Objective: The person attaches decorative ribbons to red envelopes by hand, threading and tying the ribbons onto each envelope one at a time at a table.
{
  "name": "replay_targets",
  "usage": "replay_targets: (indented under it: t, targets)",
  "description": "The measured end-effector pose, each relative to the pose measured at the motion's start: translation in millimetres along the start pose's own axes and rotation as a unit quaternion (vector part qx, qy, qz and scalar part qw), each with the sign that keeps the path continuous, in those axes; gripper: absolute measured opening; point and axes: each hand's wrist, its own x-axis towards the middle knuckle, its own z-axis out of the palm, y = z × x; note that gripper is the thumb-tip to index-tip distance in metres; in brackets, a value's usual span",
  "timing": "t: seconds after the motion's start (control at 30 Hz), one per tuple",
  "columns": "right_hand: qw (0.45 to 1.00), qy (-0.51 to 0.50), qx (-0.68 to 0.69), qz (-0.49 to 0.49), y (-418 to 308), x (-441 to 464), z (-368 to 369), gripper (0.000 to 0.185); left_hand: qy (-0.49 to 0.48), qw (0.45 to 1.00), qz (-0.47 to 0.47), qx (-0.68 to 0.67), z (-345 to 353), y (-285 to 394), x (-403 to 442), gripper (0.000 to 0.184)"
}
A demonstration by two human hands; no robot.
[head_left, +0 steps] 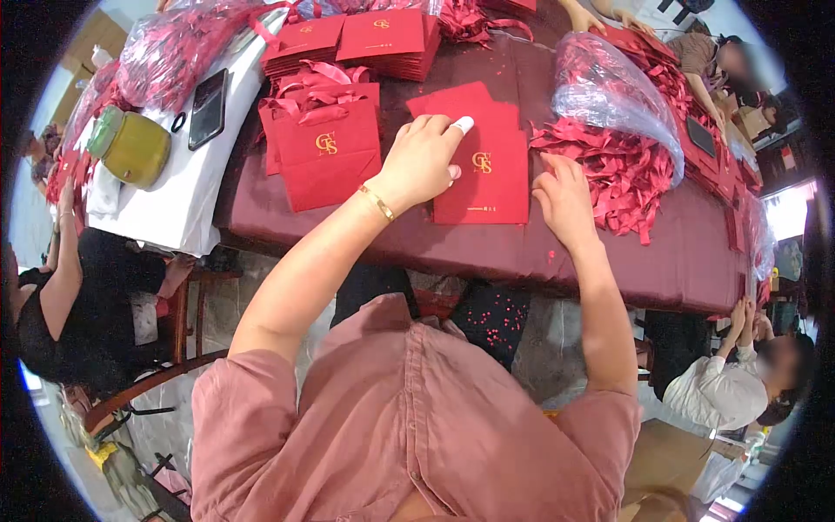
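A flat red paper bag (497, 187) with a gold monogram lies in front of me, on top of other red sheets or bags (452, 100). My left hand (422, 158) rests over its left side, fingers bent and apart, with white coverings on two fingertips. Beside the bag's right edge, my right hand (565, 196) has loosely curved, parted fingers and holds nothing I can see. It lies next to a heap of red ribbons (617, 178) spilling from a clear plastic bag (613, 83). To the left are red bags with ribbon handles (323, 157).
Stacks of red bags (383, 39) stand at the back of the dark red tablecloth (670, 257). On the white cloth (187, 187) at left are a phone (209, 109) and a jar with yellow-green contents (137, 150). Other people sit around the table, one at right (726, 391).
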Motion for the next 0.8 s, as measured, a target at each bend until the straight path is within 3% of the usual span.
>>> replay_targets:
  t: [0.1,0.23,0.4,0.6,0.67,0.8]
  targets:
    - [0.998,0.047,-0.026,0.038,2.9,-10.2,3.3,0.011,0.033,0.999,0.026,0.017,-6.0,7.1,-4.1,0.069]
    - [0.972,0.147,0.097,0.156,0.5,-10.7,-8.1,0.006,0.073,0.993,0.074,0.058,-11.5,13.1,-11.1,0.072]
    - [0.947,0.126,0.211,0.206,-41.6,-5.5,-15.6,0.007,0.015,0.997,0.043,0.066,-20.0,22.8,-17.8,0.075]
    - [0.944,0.107,0.265,0.164,-83.4,2.9,1.2,0.008,-0.028,0.987,-0.029,-0.158,-13.9,10.4,-26.4,0.073]
    - [0.949,0.115,0.260,0.137,-90.4,7.5,2.3,0.008,-0.113,0.927,-0.117,-0.338,-21.5,11.9,-28.5,0.073]
    - [0.943,0.107,0.275,0.153,-103.4,12.7,2.6,0.007,-0.134,0.870,-0.160,-0.447,-17.8,4.8,-34.9,0.074]
